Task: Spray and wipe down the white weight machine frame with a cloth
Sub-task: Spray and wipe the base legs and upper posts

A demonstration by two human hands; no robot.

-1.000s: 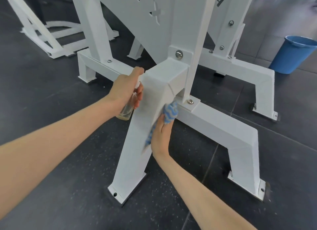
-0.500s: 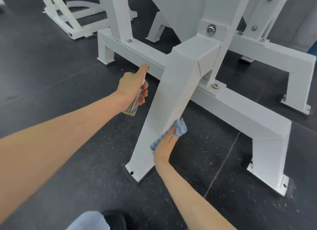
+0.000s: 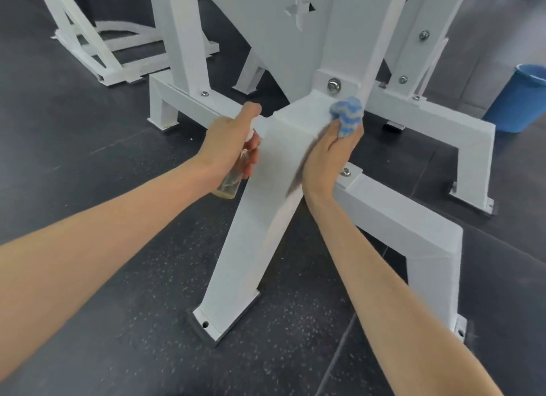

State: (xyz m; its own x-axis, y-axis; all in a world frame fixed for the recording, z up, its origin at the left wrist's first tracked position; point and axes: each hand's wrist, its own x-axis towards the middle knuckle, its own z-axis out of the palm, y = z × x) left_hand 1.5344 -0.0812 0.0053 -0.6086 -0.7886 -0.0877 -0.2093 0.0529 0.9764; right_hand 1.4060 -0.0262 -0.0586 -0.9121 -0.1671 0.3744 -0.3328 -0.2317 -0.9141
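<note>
1 leg (image 3: 251,233) looks wiped: right hand (image 3: 325,162), fingers curled round the cloth (image 3: 347,113), has climbed to its top. Left hand (image 3: 227,141) grips the spray bottle (image 3: 232,180).

Hidden, cropped parts
The left hand (image 3: 229,138) covers the top of the spray bottle (image 3: 229,186); the right edge crops the blue bucket (image 3: 523,100).

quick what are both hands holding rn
Left hand: closed round a small clear plastic spray bottle.
Right hand: closed round a bunched blue-and-white cloth, pressed against the white metal machine frame.
</note>
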